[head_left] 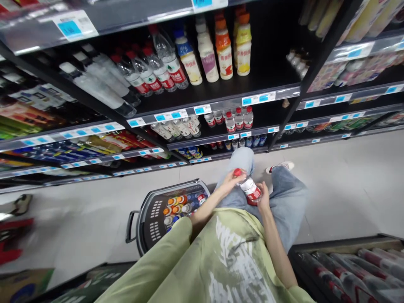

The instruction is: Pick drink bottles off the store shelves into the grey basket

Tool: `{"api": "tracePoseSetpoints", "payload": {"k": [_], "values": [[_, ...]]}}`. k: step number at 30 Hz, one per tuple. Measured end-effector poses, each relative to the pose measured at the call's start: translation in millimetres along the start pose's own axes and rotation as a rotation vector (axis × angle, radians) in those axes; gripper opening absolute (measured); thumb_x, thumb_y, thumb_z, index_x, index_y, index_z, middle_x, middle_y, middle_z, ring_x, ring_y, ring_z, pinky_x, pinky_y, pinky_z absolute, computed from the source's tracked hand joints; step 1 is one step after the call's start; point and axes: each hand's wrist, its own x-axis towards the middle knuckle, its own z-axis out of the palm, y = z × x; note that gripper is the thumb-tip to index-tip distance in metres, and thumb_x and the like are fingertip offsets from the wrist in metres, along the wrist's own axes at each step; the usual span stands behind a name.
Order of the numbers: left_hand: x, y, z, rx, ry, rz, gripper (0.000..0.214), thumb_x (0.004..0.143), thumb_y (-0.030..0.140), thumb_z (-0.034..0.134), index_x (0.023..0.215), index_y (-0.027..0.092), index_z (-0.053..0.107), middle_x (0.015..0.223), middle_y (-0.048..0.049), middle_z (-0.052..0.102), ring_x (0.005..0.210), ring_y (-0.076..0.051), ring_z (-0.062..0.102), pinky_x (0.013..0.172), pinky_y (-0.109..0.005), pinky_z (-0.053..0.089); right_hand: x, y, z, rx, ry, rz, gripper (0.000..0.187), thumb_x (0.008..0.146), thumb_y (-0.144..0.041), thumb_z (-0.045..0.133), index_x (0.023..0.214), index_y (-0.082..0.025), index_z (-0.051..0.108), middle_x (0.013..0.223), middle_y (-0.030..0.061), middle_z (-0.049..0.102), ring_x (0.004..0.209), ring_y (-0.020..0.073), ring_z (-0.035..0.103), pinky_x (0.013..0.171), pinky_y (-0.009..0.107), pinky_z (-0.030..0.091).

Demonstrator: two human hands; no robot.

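Observation:
Between my two hands, above my lap, is a clear water bottle [249, 187] with a red cap and a white and red label. It is tilted, its cap toward the upper left. My left hand [231, 180] is closed about the cap end. At the base end, my right hand [264, 196] holds the bottle from the right side. Left of my legs stands a dark shopping basket [154, 200] with several bottles in it, some with orange caps [176, 204], others with white or blue caps. My left forearm hides part of the basket.
Ahead is a black drink shelf [268, 80]. Red-capped water bottles [158, 73] and coloured milk drink bottles [224, 50] stand on it, with small red-capped bottles [239, 118] lower down. A crate of bottles [356, 269] is behind right. A shoe [22, 204] shows at far left.

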Motion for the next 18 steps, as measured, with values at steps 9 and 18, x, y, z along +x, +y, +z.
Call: {"api": "tracePoseSetpoints", "payload": {"k": [9, 18], "values": [[-75, 28, -64.5, 0.291, 0.271, -0.055, 0.046, 0.076, 0.052, 0.091, 0.083, 0.022, 0.058, 0.07, 0.0066, 0.059, 0.052, -0.01, 0.053, 0.051, -0.023, 0.044, -25, 1, 4, -0.134, -0.282, 0.149, 0.053, 0.078, -0.067, 0.078, 0.102, -0.02, 0.072, 0.079, 0.0017, 0.074, 0.049, 0.0153, 0.059, 0.041, 0.027, 0.039], [-94, 35, -140.2, 0.115, 0.779, 0.016, 0.041, 0.079, 0.047, 0.08, 0.075, 0.024, 0.046, 0.061, 0.0097, 0.039, 0.042, -0.006, 0.028, 0.039, -0.021, 0.02, -17, -4, 3, -0.283, -0.123, 0.08, 0.038, 0.07, -0.053, 0.088, 0.083, -0.023, 0.068, 0.062, -0.0016, 0.07, 0.051, 0.0135, 0.064, 0.05, 0.022, 0.05]]}}
